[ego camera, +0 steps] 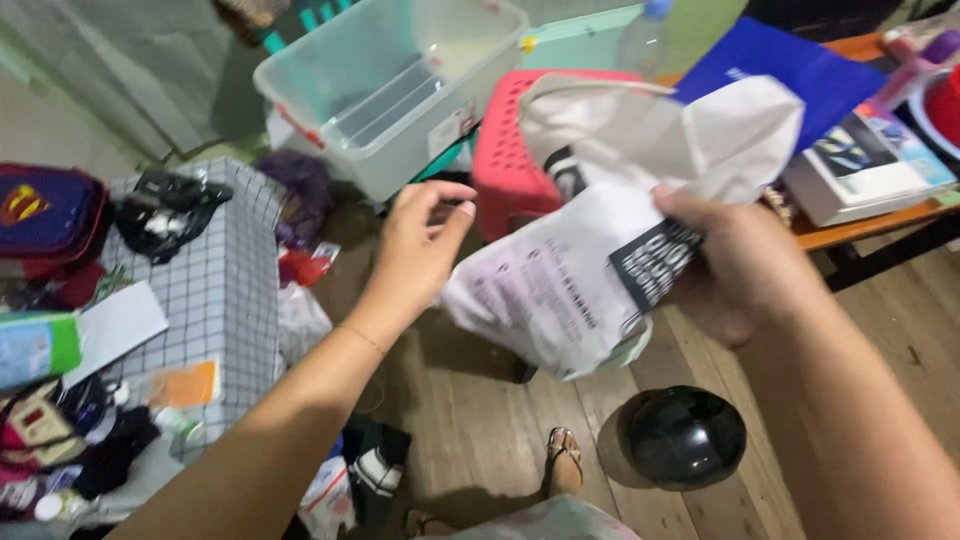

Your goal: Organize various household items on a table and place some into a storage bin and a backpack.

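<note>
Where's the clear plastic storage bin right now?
In the head view, the clear plastic bin sits at upper centre-left, tilted, just left of the pink plastic stool and above the left hand.

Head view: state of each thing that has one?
white bag: crumpled, held up off the floor
right hand: gripping the bag's edge
left hand: open, fingers at the bag, not gripping
clear storage bin: lidless, tilted
pink stool: upright
black helmet: resting on floor
</note>
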